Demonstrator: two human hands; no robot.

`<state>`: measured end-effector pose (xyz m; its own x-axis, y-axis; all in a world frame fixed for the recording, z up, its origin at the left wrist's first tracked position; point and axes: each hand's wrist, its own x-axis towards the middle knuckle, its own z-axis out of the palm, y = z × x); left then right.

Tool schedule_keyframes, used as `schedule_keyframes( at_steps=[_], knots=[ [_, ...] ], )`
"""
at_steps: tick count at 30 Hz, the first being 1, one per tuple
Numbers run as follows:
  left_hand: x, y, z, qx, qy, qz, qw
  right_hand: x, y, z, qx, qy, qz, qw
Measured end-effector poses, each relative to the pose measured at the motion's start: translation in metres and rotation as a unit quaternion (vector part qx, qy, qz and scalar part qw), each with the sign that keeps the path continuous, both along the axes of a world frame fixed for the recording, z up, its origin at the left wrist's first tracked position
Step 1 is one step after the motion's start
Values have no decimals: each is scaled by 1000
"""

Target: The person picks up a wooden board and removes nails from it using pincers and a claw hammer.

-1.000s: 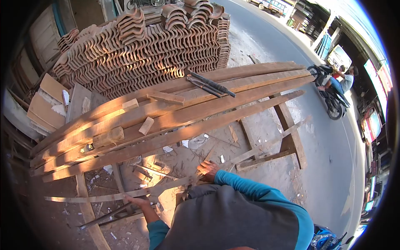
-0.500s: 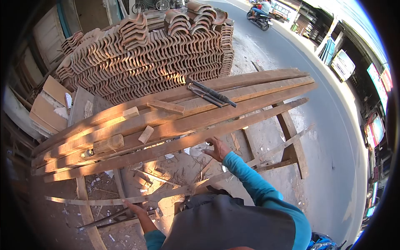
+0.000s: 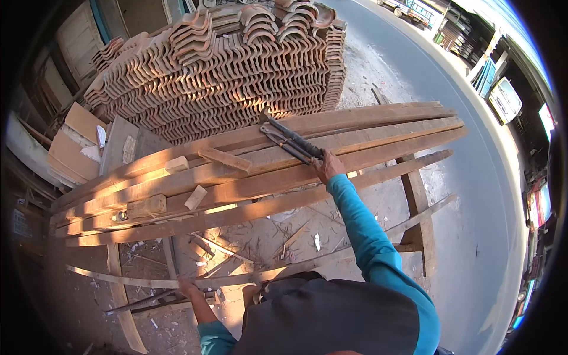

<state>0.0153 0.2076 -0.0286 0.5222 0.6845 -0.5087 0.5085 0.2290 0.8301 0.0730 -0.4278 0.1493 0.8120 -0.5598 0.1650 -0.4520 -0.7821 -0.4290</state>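
My right hand [image 3: 329, 166] is closed around the handle end of a hammer [image 3: 296, 136] with a dark wrapped grip. The hammer lies across the thick wooden beams [image 3: 361, 131]. Beside it, and partly under it, are metal pincers [image 3: 288, 145], their handle ends close to my fingers. Whether my fingers also touch the pincers cannot be made out. Low on the left, my left hand [image 3: 190, 289] grips a long thin wooden strip [image 3: 130, 280] that runs in front of my body. A dark, narrow bar-like piece [image 3: 142, 302] lies just below that hand.
Small wood offcuts [image 3: 225, 158] and a short block [image 3: 147, 206] rest on the beams. Stacked clay roof tiles [image 3: 225, 77] stand behind. Crosswise timbers [image 3: 418, 219] sit beneath, and wood scraps litter the ground. A paved road [image 3: 479, 195] runs along the right.
My right hand has reached forward from over the ground to the hammer's handle and closed on it. My left hand stays at the strip. The motorbike on the road has left view.
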Motion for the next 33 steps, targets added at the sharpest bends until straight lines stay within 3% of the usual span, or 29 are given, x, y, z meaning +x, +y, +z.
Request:
schedule_keyframes(
  at_steps=[2,4,10,11,12,16,18,20,22,27,29,33],
  knots=[
    [0,5,-13,77,63,33,995,2,-7,15,25,39,58,997],
    [-2,7,-13,136,23,-8,990,4,-21,21,43,105,82,990],
    [-3,-14,13,75,-40,19,996,14,-43,15,24,100,179,979],
    [-2,-18,15,67,-45,26,996,9,-32,34,-49,73,159,983],
    [1,-17,11,80,-38,24,996,6,-18,52,-119,47,138,982],
    [3,12,-17,105,-3,-2,995,23,8,49,-95,15,199,975],
    [4,7,-12,81,-13,10,997,31,24,35,-143,16,258,955],
    [2,5,-6,149,24,-9,988,37,33,20,-202,14,238,950],
    [1,7,-3,139,6,4,990,44,41,9,-260,10,221,940],
    [2,-3,-7,75,-61,35,995,59,36,5,-210,35,183,960],
    [2,0,0,96,14,13,995,62,39,8,-188,50,194,961],
    [9,30,-62,95,-34,43,994,63,57,12,-124,103,127,979]
  ],
)
